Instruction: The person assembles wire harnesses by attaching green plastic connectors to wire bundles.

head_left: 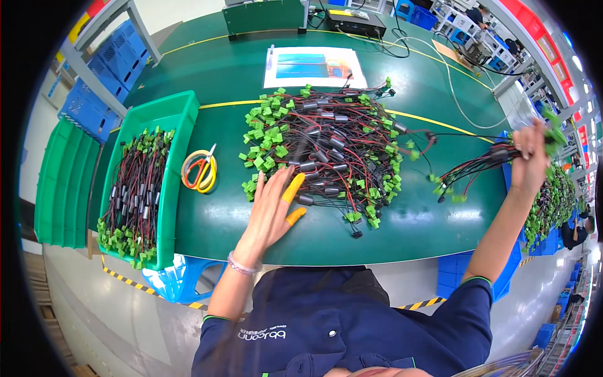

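Note:
A large pile of wire harnesses (pixel 323 147), with green connectors, red and black wires and black cylinders, lies mid-table. My left hand (pixel 270 204) rests at its near left edge, fingers spread; two of its digits wear yellow finger covers. Out to the right, my right hand (pixel 531 157) is raised with its fingers closed round a bundle of harnesses (pixel 480 163). That bundle's wires trail leftward, and green connectors stick out past the hand, slightly blurred. One strand stretches between the bundle and the pile.
Left of the pile lie scissors (pixel 204 174) with orange and yellow handles. A green tray (pixel 188 116) of harnesses stands farther left. Behind the pile are a printed sheet (pixel 282 80) and a black device (pixel 358 25) with cables. More harnesses (pixel 549 204) fill a blue bin at right.

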The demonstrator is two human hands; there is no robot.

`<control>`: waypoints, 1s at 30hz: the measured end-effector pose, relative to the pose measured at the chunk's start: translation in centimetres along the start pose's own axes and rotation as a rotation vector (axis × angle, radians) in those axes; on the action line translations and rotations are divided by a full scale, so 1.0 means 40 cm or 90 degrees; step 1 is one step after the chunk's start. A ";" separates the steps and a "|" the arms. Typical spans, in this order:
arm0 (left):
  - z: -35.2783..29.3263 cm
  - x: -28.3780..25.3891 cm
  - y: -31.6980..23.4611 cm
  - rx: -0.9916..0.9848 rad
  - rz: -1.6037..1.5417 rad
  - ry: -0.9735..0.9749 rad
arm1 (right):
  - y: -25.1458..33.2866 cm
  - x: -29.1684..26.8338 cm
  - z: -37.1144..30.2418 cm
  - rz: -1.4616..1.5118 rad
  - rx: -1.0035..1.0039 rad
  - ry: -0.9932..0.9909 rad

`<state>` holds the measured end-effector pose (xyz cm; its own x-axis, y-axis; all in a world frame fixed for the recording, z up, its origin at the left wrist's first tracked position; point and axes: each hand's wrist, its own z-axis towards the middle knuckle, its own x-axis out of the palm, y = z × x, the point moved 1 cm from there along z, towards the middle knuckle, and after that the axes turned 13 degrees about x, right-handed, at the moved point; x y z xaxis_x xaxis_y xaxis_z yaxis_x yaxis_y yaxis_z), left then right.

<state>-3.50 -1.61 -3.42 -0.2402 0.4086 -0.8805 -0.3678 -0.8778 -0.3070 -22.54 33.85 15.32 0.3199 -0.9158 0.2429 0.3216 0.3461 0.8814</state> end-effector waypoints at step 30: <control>-0.173 -0.154 -0.033 -0.147 -0.171 -0.246 | -0.538 0.091 0.283 -0.608 0.250 0.174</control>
<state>4.67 -4.70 -0.08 -0.4952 0.6506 -0.5758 -0.2647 -0.7442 -0.6133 -38.38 20.76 1.82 0.2917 -0.6791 -0.6736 0.2510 -0.6252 0.7390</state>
